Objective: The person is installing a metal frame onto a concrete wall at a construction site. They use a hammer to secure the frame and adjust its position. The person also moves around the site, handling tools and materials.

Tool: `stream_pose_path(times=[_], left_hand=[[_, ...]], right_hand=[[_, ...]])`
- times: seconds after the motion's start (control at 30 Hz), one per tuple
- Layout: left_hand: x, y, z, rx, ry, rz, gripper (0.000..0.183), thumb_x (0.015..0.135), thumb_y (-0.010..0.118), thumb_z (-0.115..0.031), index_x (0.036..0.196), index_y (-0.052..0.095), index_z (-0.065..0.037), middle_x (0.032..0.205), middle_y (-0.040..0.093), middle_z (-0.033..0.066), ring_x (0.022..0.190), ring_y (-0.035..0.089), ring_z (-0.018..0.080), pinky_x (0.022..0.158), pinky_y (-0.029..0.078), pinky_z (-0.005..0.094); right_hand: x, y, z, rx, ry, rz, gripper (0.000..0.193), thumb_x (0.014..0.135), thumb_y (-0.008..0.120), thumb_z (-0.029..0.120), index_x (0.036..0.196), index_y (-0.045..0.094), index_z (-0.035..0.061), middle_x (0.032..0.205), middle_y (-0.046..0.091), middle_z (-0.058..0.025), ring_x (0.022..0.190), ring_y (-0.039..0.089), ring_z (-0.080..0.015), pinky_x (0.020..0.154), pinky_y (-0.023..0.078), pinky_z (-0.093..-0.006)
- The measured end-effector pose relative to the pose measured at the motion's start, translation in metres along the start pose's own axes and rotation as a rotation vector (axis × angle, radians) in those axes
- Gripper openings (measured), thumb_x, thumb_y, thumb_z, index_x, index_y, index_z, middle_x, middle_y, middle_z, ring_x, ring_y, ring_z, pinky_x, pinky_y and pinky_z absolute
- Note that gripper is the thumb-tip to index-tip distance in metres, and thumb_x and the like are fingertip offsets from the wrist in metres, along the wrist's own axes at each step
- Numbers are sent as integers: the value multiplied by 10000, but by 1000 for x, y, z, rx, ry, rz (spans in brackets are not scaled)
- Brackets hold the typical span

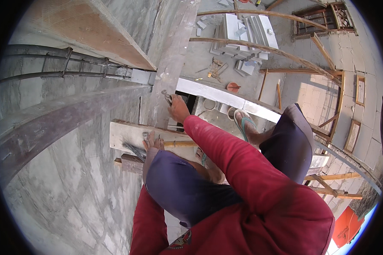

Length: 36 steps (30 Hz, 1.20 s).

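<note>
A person in a red long-sleeved shirt point(242, 165) and smooth, dark purple-blue trousers point(183, 182) perches high above a floor, seen from the head. Near the bent left knee, the left hand point(154, 143) is at a pale, flat wooden board point(124, 134); its fingers point forward, but I cannot tell whether they close on anything. Beside it on the board lies a bristly bundle of thin grey metal wires point(134, 149).

Farther forward, the right hand's point(179, 109) fingers are clamped on a small grey metal tool point(166, 96) with a blunt head, its kind unclear. The tool is over a long, worn, grey-brown beam point(172, 55). Just right of this, a straight white-faced bar point(212, 90) runs across.

To the left rises a rough, blotchy cement wall point(76, 182). Far below are a round orange-red bucket point(232, 87) and stacked rectangular pale slabs point(261, 32).
</note>
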State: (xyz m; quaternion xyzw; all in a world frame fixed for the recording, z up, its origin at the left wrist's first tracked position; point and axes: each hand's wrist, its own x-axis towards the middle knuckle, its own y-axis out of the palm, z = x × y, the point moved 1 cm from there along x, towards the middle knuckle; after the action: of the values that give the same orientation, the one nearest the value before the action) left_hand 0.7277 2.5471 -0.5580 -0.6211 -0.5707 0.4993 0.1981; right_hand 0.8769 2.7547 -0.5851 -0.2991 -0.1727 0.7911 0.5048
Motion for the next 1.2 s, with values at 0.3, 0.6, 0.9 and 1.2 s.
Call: stream_pose_path(times=[0.3, 0.6, 0.9, 1.2], left_hand=[[2, -5, -2, -32, -29, -10, 209, 1036, 552, -244, 1124, 667, -93, 1600, 410, 171, 1508, 364, 321, 1215, 198, 635], [-7, -22, -19, -137, -1, -61, 259, 1058, 491, -207, 1152, 686, -65, 1596, 429, 158, 1506, 360, 379, 1242, 135, 642], [-15, -48, -25, -524, -411, -207, 354, 1115, 410, -242, 1285, 612, -6, 1241, 645, 229, 1180, 615, 412, 1005, 481, 445], [-2, -51, 19, -94, -519, -321, 352, 995, 579, -204, 1296, 560, -22, 1218, 646, 235, 1170, 597, 437, 1022, 448, 530]], right_hand=[[46, -42, -5, -103, 29, -19, 524, 837, 761, 143, 1266, 537, -60, 1157, 567, -309, 1127, 567, -485, 998, 486, -514], [181, -60, -14, -334, 133, -162, 514, 901, 771, 334, 1269, 601, 17, 1237, 561, -268, 1149, 584, -449, 975, 507, -512], [202, -40, -28, -303, -16, -238, 727, 903, 765, 399, 1452, 494, 6, 1296, 527, -249, 1235, 533, -445, 1025, 482, -502], [163, -53, -18, -323, -111, -381, 657, 940, 720, 303, 1466, 476, -7, 1259, 537, -259, 1173, 534, -433, 1016, 441, -515]])
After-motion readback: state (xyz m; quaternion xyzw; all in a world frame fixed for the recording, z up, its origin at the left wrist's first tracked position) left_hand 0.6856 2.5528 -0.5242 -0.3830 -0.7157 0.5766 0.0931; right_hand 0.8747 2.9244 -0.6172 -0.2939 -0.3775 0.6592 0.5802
